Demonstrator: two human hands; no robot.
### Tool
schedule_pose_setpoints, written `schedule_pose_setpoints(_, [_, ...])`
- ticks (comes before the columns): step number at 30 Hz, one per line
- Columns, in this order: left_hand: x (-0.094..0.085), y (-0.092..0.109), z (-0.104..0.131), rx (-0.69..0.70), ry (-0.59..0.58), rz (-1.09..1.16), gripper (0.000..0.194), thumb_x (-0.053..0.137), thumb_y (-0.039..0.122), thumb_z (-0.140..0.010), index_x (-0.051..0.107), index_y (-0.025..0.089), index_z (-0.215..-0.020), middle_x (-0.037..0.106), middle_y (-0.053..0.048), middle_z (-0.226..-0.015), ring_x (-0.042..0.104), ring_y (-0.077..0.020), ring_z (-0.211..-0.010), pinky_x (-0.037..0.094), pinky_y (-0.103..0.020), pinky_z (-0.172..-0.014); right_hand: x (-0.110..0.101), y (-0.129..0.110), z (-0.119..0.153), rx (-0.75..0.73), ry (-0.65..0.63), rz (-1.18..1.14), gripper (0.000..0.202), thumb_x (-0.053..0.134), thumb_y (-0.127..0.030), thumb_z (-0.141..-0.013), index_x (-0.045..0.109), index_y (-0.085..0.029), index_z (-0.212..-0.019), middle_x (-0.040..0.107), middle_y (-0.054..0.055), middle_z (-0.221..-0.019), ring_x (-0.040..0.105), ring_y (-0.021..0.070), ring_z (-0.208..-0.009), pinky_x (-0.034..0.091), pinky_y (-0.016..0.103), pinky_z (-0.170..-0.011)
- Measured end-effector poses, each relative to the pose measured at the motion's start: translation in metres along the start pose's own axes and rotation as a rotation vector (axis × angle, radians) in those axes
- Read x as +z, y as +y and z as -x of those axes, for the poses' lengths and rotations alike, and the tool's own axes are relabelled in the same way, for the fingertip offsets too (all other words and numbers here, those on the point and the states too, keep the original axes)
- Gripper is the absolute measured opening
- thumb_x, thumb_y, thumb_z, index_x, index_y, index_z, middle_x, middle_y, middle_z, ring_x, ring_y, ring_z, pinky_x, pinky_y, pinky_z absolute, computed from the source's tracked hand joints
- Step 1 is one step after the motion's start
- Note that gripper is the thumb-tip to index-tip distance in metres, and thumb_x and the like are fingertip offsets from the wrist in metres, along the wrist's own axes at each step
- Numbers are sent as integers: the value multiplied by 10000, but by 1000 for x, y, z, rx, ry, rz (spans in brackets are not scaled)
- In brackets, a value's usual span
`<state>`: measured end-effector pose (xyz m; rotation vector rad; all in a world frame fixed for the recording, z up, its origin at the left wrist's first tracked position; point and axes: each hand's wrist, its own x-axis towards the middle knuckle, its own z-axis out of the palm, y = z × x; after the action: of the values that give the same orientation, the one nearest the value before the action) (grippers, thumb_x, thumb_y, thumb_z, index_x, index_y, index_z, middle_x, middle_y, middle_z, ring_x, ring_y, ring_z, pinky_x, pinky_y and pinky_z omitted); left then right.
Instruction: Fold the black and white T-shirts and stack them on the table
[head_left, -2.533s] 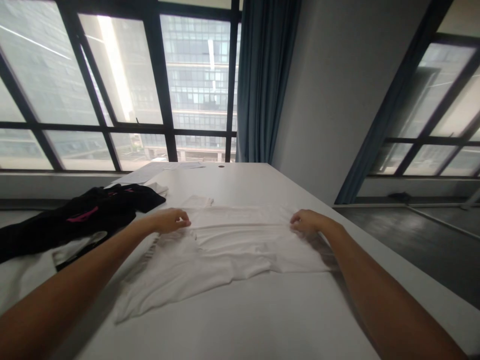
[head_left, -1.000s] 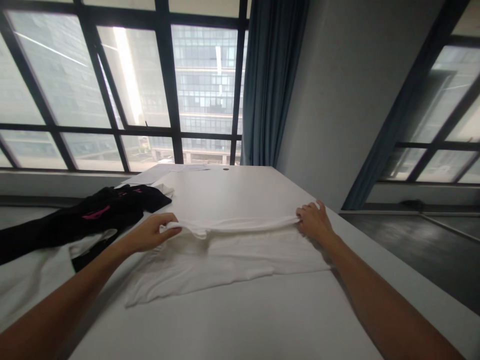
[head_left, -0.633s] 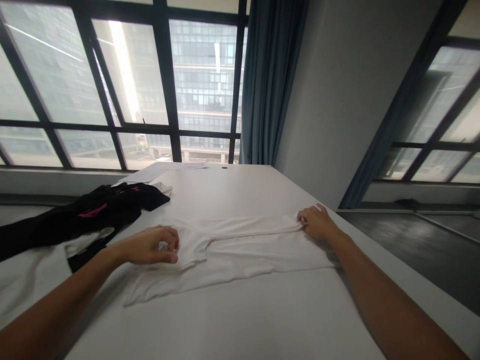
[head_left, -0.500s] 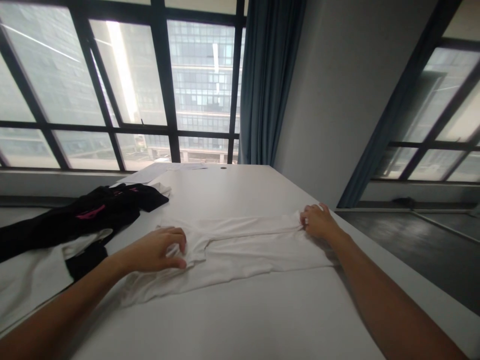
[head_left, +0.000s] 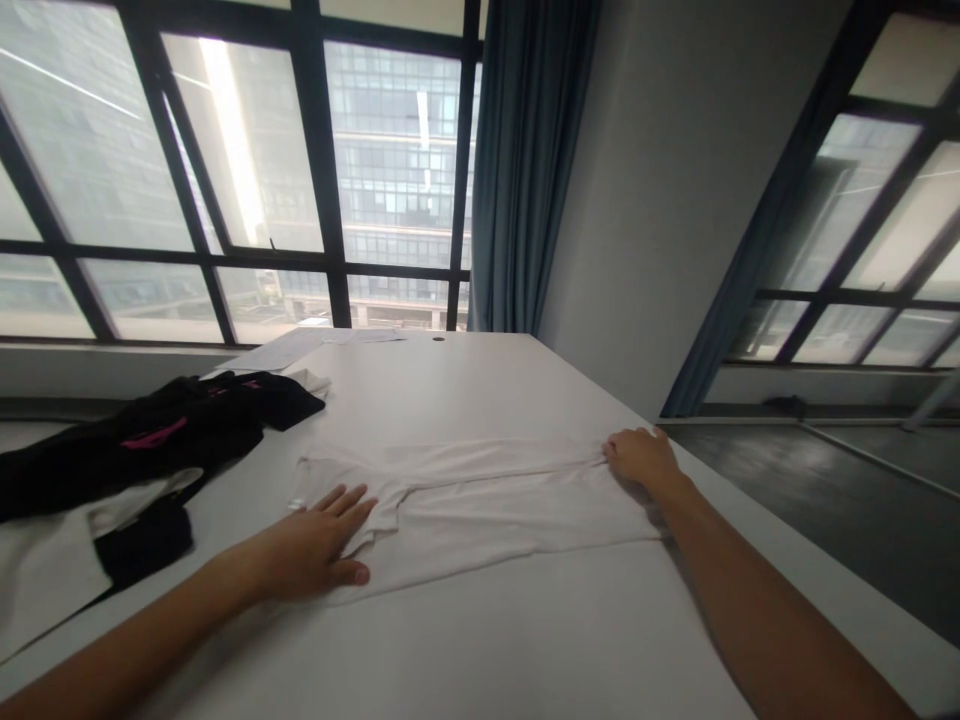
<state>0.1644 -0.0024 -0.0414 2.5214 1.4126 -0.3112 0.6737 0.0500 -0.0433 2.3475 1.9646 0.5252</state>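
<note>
A thin white garment, seemingly a shirt, lies stretched sideways across the white table, with one layer folded over another and a stepped edge near its left part. My left hand rests flat on the garment's left end, fingers spread. At the opposite end my right hand has its fingers curled on the upper right corner, gripping the cloth. Some of the right end is hidden under that hand and forearm.
To the left lies a heap of black clothing with pink marks, beside a white cloth with black parts. Papers sit at the table's far left, near a small round hole. Beyond are windows and a blue curtain.
My left hand has come nearer to me and flattened from a curled shape, spreading its fingers on the cloth. My right hand stays at the right corner, slightly lower. The view has shifted slightly right.
</note>
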Motion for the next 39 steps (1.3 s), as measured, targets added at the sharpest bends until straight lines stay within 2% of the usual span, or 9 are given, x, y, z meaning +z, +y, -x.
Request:
schedule_pose_setpoints(4, [-1,-15,-9,81,15,66,894,503,691,-815,205,276,-1549,83,-116,-1612,69,-371,-1472,186,-610,-1134,3,-2,-3,-106,70,-201,344,440,-301,-907,726,-176,-1051,678,158,-1145,614,291,-1066,399,450,-988])
schedule_pose_setpoints(8, [-10,-31,-19,146,12,87,891,497,683,-833,172,270,-1552,56,-115,-1609,42,-354,-1477,107,-603,-1149,18,-16,-11,-377,-54,-527,373,482,-284,-894,681,-175,-1191,623,105,-1307,590,209,-1167,420,304,-1030])
schedule_pose_setpoints(11, [-17,-32,-27,155,-17,67,885,470,669,-853,142,246,-1558,22,-117,-1608,9,-341,-1479,83,-594,-1154,32,-20,-15,-351,-81,-519,406,459,-321,-926,658,-158,-1239,571,118,-1376,540,208,-1252,368,317,-1094])
schedule_pose_setpoints(17, [2,26,-42,-89,221,-6,722,154,584,-969,202,161,-1552,62,-125,-1613,23,-338,-1482,73,-627,-1147,46,-4,-20,-224,-47,-407,456,391,-337,-968,614,-121,-1302,546,148,-1396,503,222,-1297,329,336,-1127])
schedule_pose_setpoints(21, [15,53,-67,-65,251,4,674,163,530,-980,231,171,-1546,120,-125,-1613,61,-362,-1479,137,-667,-1118,54,18,-23,-139,-36,-367,445,379,-317,-968,625,-131,-1290,564,147,-1377,529,224,-1269,346,333,-1109])
schedule_pose_setpoints(28, [-18,-13,-158,188,241,-102,585,184,450,-996,248,239,-1537,106,-74,-1628,45,-264,-1496,34,-576,-1162,51,36,-18,-40,-34,-387,397,440,-343,-925,703,-165,-1163,659,132,-1243,598,241,-1146,421,339,-1009])
schedule_pose_setpoints(33, [-56,-78,-187,-105,403,-239,515,429,373,-920,461,306,-1429,276,-94,-1591,148,-337,-1468,10,-618,-1129,19,3,-11,-157,-5,-564,388,459,-423,-904,746,-189,-1018,712,113,-1108,645,228,-984,476,307,-856])
schedule_pose_setpoints(36, [-65,-78,-190,-346,469,-136,494,485,397,-876,541,270,-1350,480,-176,-1428,341,-415,-1347,155,-683,-1053,2,-20,-5,-297,-55,-696,375,476,-424,-892,748,-176,-964,725,101,-1046,649,211,-928,483,283,-784])
schedule_pose_setpoints(39, [-55,-48,-200,-387,455,-68,508,376,509,-912,525,296,-1349,487,-179,-1411,441,-422,-1254,286,-692,-965,-7,-35,1,-382,-96,-722,349,509,-409,-879,751,-160,-919,731,94,-959,644,194,-848,470,273,-755])
